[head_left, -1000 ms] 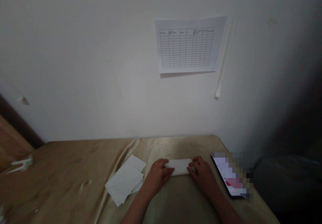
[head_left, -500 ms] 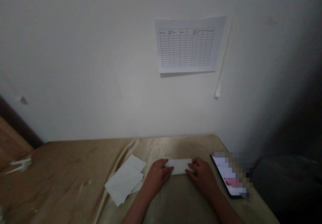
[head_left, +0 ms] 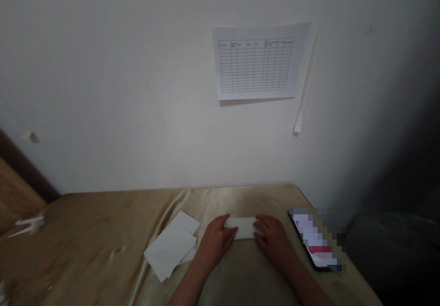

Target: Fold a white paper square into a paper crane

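A folded white paper [head_left: 244,228], long and narrow, lies flat on the cloth-covered table in front of me. My left hand [head_left: 219,232] holds its left end, with the thumb at the near edge and the fingers at the far edge. At the opposite end, my right hand [head_left: 271,232] has its fingers bent over the paper and its thumb at the near corner. To the left of my left forearm rests a loose pile of white papers [head_left: 172,246], overlapping at angles.
A phone [head_left: 312,242], its screen lit and partly pixelated, lies at the table's right edge. White scraps [head_left: 29,226] are at the far left. The tablecloth [head_left: 103,232] has a raised crease. Behind the table, a printed sheet [head_left: 257,63] hangs on the wall.
My right hand has shifted slightly left, and its fingers now reach farther over the right end of the folded paper. The left hand and the pile look nearly the same.
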### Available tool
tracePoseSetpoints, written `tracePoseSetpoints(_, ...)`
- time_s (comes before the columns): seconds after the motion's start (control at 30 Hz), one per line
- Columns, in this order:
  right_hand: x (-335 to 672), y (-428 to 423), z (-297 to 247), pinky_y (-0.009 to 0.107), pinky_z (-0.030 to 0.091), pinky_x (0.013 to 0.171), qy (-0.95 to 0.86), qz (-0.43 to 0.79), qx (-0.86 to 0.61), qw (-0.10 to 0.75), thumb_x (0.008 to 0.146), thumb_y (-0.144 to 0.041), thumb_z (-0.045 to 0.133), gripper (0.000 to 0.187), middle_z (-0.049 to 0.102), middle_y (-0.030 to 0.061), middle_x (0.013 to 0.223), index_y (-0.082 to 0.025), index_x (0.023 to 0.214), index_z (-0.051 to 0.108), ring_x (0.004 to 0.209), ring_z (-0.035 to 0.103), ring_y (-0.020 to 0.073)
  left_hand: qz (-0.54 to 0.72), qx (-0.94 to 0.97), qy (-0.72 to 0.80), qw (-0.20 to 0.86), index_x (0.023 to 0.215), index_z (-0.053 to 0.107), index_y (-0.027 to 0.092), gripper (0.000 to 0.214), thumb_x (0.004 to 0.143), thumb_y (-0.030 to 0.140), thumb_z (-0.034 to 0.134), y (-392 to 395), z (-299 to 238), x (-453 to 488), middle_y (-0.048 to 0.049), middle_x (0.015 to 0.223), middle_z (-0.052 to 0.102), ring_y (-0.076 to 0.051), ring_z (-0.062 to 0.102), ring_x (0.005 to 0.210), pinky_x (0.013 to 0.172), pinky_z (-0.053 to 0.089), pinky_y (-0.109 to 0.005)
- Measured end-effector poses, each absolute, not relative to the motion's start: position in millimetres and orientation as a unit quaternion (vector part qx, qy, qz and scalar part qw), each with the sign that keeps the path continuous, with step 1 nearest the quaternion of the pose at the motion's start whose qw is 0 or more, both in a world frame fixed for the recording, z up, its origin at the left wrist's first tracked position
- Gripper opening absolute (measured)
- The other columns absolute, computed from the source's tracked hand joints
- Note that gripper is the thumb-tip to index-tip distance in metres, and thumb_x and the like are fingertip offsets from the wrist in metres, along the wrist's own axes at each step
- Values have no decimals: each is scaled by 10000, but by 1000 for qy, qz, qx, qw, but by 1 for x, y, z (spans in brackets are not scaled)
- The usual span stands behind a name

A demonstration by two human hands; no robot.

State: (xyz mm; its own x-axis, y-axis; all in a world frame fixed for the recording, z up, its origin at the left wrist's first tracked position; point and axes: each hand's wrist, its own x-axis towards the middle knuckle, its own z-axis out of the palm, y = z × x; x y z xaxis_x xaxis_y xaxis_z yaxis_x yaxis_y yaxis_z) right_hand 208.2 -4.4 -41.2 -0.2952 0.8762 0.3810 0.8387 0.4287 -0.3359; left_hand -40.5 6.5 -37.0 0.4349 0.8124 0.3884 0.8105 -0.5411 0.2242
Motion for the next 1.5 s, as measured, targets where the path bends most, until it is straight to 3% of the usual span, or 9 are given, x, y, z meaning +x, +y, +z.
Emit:
tracePoseSetpoints(0.2,206,-5,-42,513,275,1152,-822,75,-520,222,966,-265,419,375,547,24,1423,-321,1292,597,1344,445,229,210,848,486,3,1117,738,307,256,902,279,602,4,-30,-38,-86,1241,664,-251,601,1156,1014,496,-461)
tracePoseSetpoints(0.4,205,-6,-39,497,286,1158,-819,92,-524,215,971,-268,408,387,528,27,1443,-315,1307,594,1352,442,222,182,840,510,31,1135,729,266,273,889,282,610,5,-30,-40,-76,1253,684,-264,619,1162,1062,457,-481)
tracePoseSetpoints(0.67,205,-8,-39,480,323,1138,-815,73,-526,232,962,-270,430,376,541,53,1425,-314,1287,615,1337,455,229,172,830,529,38,1072,753,243,236,885,298,620,2,-24,-38,-71,1196,693,-232,661,1061,1025,488,-387)
tracePoseSetpoints(1.33,205,-5,-41,460,360,1115,-810,66,-532,239,970,-290,439,359,546,63,1403,-321,1274,626,1313,462,241,217,812,539,67,1080,756,257,273,887,350,589,4,-30,-40,-79,1252,675,-253,645,1116,1002,512,-395)
tracePoseSetpoints(1.5,206,-5,-41,468,363,1111,-811,70,-531,234,973,-297,426,363,543,60,1403,-322,1280,621,1312,461,246,232,808,536,80,1095,731,238,275,848,323,644,7,-30,-42,-84,1337,627,-259,595,1214,1055,480,-419)
